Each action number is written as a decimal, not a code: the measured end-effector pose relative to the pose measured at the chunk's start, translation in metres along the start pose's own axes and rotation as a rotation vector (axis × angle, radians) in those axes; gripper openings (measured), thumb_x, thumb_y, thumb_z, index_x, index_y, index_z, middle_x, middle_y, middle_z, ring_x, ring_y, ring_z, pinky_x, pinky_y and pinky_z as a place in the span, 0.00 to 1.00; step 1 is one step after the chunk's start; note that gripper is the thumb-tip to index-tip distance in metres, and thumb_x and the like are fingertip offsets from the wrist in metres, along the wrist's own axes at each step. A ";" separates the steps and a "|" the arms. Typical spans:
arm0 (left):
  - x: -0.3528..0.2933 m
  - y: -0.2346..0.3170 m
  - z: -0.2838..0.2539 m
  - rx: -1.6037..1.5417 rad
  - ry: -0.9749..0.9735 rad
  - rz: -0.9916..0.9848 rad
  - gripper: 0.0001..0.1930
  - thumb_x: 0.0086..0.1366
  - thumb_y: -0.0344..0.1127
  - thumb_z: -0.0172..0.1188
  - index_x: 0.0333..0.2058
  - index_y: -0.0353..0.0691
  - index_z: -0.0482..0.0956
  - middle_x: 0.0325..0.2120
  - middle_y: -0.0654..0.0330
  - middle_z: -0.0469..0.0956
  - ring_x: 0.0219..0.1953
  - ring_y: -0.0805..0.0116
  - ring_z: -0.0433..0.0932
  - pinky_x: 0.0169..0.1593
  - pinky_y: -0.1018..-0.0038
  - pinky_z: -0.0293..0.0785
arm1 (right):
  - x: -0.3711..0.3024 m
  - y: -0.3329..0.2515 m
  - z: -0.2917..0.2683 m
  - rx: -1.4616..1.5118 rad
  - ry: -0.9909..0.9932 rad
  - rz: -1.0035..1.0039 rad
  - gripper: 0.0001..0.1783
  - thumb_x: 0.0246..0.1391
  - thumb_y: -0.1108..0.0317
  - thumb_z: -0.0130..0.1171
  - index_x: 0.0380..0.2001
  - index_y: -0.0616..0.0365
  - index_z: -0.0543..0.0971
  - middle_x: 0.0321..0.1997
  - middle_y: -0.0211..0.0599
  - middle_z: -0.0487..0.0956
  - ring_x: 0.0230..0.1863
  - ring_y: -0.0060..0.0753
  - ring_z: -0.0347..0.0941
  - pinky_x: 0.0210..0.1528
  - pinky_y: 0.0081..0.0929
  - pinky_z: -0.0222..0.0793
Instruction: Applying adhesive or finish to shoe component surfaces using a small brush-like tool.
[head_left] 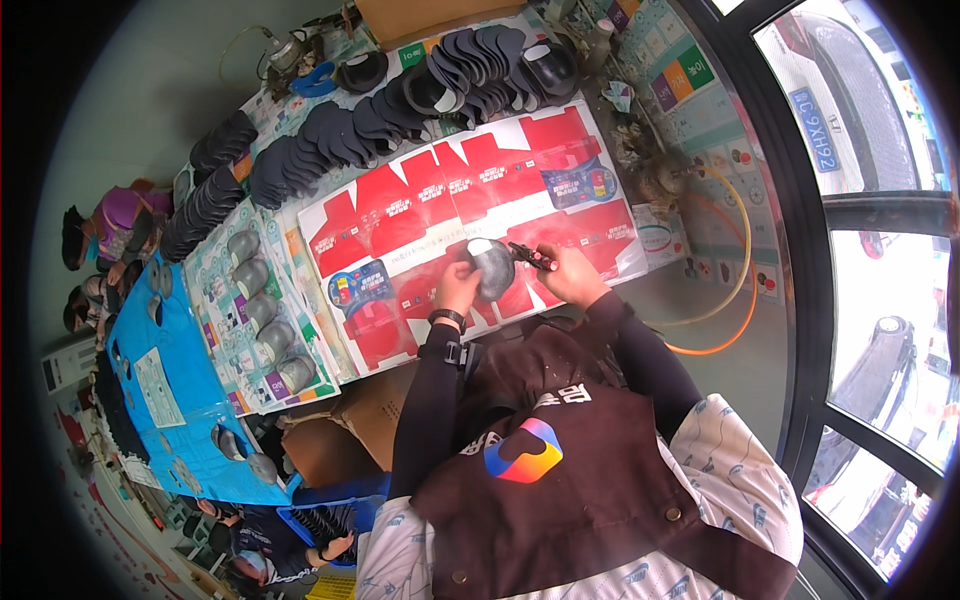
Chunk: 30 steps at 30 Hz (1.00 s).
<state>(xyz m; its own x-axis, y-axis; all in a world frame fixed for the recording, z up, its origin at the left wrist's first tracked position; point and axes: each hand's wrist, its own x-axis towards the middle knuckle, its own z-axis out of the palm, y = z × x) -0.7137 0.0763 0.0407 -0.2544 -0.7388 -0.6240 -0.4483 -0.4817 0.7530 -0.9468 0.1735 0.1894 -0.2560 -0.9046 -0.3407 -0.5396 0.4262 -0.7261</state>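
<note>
My left hand (pixel 457 288) is closed on the left edge of a dark grey, rounded, cup-like piece (pixel 493 275) with a pale patch at its top. My right hand (pixel 576 276) is closed round a small black and red tool (pixel 534 257); its exact kind is unclear. The tool's black end points at the piece's upper right side, and I cannot tell whether they touch. Both hands are above a red and white printed sheet (pixel 410 215) on the table. Beyond it, similar dark curved pieces (pixel 325 140) lie overlapped in long rows.
Left of the sheet, several grey rounded pieces (pixel 263 310) line a printed board. Farther left are a blue-covered table (pixel 195 345) and other people at work. Cardboard boxes (pixel 375 415) and a blue crate (pixel 320 520) stand below. A yellow-orange hose (pixel 748 250) loops at right near windows.
</note>
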 end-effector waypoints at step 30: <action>0.027 -0.044 -0.057 0.078 0.231 0.030 0.12 0.65 0.27 0.62 0.47 0.37 0.82 0.40 0.55 0.86 0.38 0.68 0.84 0.42 0.74 0.80 | 0.032 -0.003 0.036 0.325 -0.080 0.052 0.20 0.52 0.68 0.63 0.48 0.67 0.82 0.33 0.49 0.84 0.35 0.37 0.82 0.42 0.32 0.75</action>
<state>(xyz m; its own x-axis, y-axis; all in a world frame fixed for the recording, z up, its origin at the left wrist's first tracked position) -0.6526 0.0506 0.0026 -0.0703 -0.8448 -0.5304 -0.5102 -0.4264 0.7469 -0.9246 0.1427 0.1594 -0.2059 -0.8844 -0.4189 -0.2402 0.4606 -0.8545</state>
